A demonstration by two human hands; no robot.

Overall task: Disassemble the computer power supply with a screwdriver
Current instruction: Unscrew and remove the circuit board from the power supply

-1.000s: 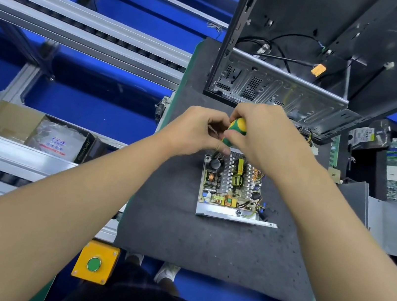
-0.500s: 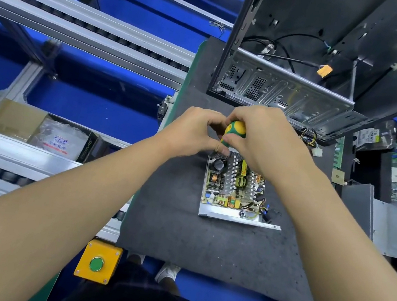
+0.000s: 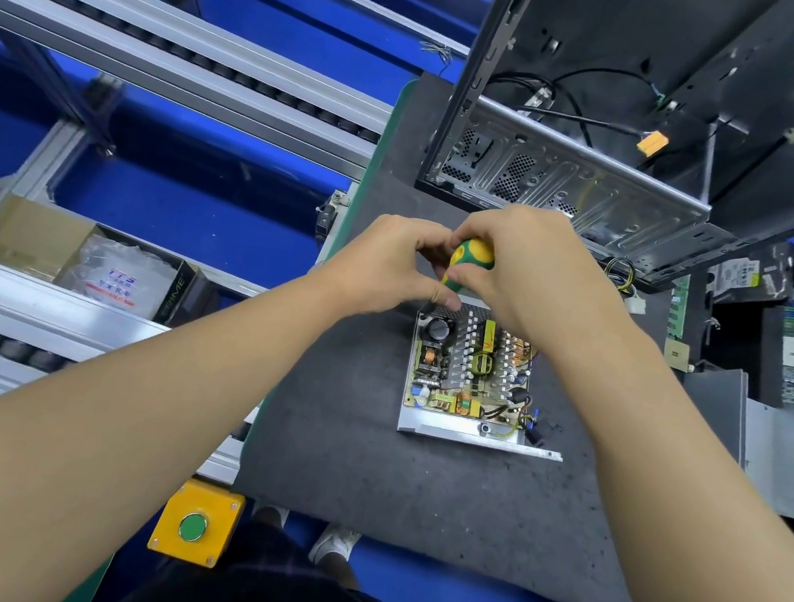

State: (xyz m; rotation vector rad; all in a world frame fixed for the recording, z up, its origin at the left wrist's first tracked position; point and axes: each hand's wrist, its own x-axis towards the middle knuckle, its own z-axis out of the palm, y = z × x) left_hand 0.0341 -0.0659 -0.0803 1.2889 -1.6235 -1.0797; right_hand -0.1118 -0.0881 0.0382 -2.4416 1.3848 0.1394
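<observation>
On the grey table, one opened power supply lies flat before one computer case. Above its far edge two grips hold one screwdriver: right grip curled round the green-yellow handle, left grip pinching lower down.

The power supply lies flat on the grey mat with its cover off, a silver metal tray with a lip along its near edge. It holds a board packed with a black capacitor, pale heat-sink fins, yellow transformers and a copper coil. The screwdriver, with a green-and-yellow handle, stands over the supply's far left corner, gripped between the left hand and right hand, its shaft mostly hidden.
</observation>
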